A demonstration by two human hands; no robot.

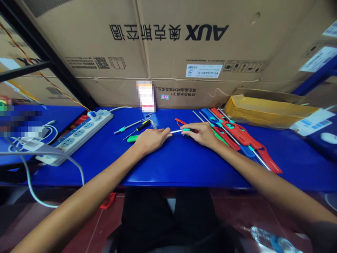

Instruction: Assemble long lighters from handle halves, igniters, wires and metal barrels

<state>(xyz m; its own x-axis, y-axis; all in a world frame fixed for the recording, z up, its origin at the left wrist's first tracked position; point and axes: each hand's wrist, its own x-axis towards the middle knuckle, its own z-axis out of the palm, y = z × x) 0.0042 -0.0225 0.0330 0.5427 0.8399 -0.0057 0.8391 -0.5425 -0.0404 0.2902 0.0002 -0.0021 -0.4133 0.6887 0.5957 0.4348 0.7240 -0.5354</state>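
Between my two hands a thin metal lighter tube (176, 131) with a teal collar lies almost level, just above the blue tabletop. My left hand (152, 141) is closed around its left end, fingertips pressed together. At the collar end my right hand (202, 134) pinches the tube, and a dark piece shows by its fingers. A red plastic casing piece (180, 122) lies just behind the right hand. Close to my left hand are a green plastic piece (132, 138), partly hidden, a black and yellow screwdriver (144, 124) and another metal tube (129, 125) with a teal collar.
Right of my hands lies a pile of red, blue and green long-necked lighters (238, 133). Behind it is a taped cardboard box (260, 110). A white power strip (79, 135) with cables stands left. A large carton (168, 52) walls off the back of the blue table (163, 172).
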